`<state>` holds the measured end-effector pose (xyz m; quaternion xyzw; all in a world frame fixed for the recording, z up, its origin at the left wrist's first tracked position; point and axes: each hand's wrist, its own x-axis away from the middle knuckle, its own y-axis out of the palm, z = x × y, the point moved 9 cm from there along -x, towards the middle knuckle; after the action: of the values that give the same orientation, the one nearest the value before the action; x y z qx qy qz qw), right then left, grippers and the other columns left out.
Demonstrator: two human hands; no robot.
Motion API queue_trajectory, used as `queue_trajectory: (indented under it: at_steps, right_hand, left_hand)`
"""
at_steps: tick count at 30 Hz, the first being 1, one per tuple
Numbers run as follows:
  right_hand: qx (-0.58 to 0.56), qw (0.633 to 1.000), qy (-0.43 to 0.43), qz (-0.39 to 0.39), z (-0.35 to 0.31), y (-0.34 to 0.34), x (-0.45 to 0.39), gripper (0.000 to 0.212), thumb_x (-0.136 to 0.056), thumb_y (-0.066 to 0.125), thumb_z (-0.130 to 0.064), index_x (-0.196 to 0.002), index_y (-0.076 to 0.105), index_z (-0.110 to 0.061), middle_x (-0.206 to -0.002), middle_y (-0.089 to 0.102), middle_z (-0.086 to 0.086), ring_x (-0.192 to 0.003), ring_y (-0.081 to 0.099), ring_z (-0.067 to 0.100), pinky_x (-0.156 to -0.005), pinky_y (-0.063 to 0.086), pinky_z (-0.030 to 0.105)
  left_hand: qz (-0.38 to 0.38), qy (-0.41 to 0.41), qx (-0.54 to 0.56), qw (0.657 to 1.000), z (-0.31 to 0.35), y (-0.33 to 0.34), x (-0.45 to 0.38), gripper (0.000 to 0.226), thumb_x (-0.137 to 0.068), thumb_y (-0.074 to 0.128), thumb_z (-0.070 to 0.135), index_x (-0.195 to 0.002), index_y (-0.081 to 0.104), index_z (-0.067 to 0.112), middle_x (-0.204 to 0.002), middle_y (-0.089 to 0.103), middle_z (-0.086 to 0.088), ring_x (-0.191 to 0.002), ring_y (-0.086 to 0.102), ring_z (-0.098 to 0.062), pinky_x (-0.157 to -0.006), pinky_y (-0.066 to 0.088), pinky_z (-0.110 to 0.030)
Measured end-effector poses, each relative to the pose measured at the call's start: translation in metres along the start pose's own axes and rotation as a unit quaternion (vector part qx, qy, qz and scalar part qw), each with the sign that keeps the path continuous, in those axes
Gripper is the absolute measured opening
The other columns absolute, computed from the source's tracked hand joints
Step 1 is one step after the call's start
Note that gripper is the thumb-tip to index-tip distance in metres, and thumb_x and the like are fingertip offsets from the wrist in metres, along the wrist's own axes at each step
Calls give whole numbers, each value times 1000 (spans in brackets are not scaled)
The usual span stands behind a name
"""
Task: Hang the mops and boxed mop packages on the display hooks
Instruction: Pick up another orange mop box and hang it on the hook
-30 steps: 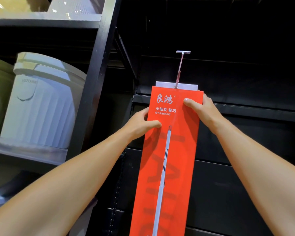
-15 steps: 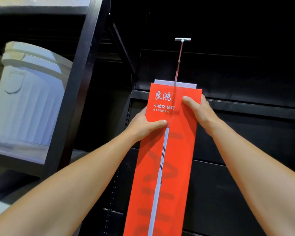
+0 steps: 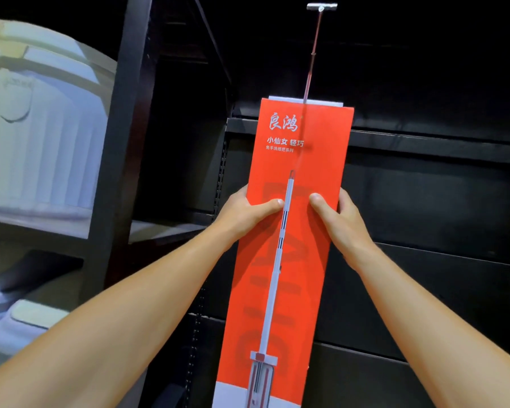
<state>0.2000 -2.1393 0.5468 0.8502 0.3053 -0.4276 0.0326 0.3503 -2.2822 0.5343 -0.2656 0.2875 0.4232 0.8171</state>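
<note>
At the black rack, box (image 3: 295, 231) sits on hook (image 3: 312, 54); left hand (image 3: 245, 210) and right hand (image 3: 339, 213) have slid down to mid-box, both gripping its edges. Looks hung, release next.

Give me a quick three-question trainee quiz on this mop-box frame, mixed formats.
1. True or false: both hands grip the red mop box by its side edges.
2. What runs from the box top to the bracket above? A) metal hook rod B) rope C) tape
3. What sits on the shelf at far left?

Key:
1. True: left hand and right hand grip opposite edges, thumbs on the front.
2. A
3. A white ribbed bin.
</note>
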Motion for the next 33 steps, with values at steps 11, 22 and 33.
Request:
queue_trajectory:
  at_steps: [11,22,33]
  right_hand:
    - [50,999,18,6,43,14,53,54,-95,60,-50,-144,48,-31,-129,62,-13,-116,60,9,-80,46,15]
    - [206,971,-71,99,4,13,77,81,-98,62,-31,-158,9,-43,-164,26,-11,-139,44,15,-106,40,36]
    - [483,876,-5,-13,-9,10,100,88,-92,69,-40,-159,12,-36,-169,1,-6,-150,20,25,-101,48,50]
  left_hand:
    - [-7,-59,-28,998,-77,2,57,54,-80,74,54,-128,61,32,-113,70,13,-100,68,-6,-94,56,-40]
    - [40,65,-126,989,-48,6,78,97,-91,68,33,-144,-6,65,-156,36,10,-132,49,-14,-107,45,-41]
    - [-28,51,-402,914,-26,8,85,96,-92,63,36,-154,-10,41,-165,-13,5,-152,3,-28,-108,42,-50]
